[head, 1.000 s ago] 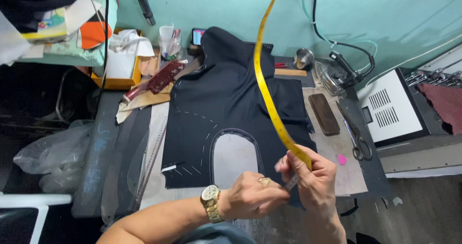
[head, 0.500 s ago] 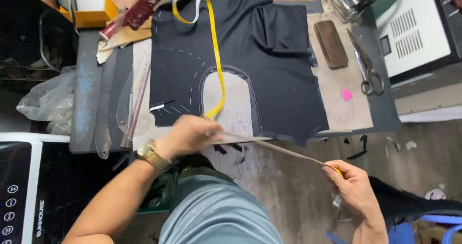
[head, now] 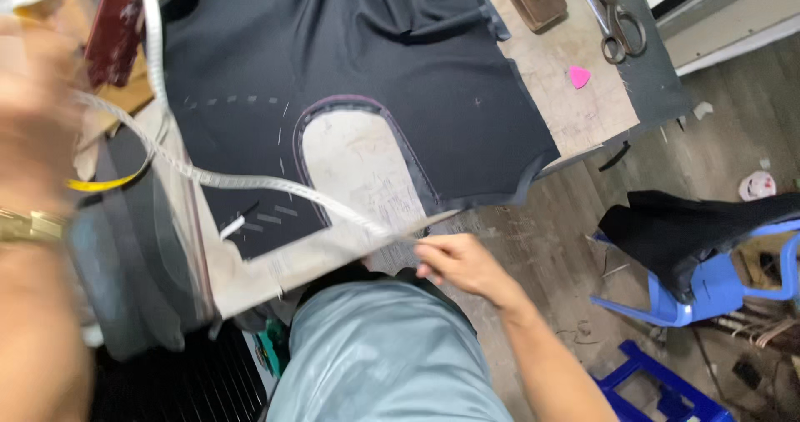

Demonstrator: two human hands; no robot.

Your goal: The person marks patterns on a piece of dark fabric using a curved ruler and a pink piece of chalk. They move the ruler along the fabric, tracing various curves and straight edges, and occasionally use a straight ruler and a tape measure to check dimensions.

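The right hand pinches one end of a white measuring tape between thumb and fingertips, just off the near edge of the work table, and from that pinch the tape runs up and away to the left across the dark cut fabric, passing below the arched cutout where the table shows through. To measure well here, I judge the tape wants to be drawn taut and flat along the chalk dashes (it sags and twists a little just beyond the pinch), with the pinched end kept fixed at the fabric's edge. The left hand is raised close to the camera and badly blurred; the tape leads toward it, but whether it grips the tape or hangs open I cannot tell. A watch shows at that wrist. Scissors and a pink chalk piece lie well beyond the pinch, to the right. The tape's far end is lost in blur.
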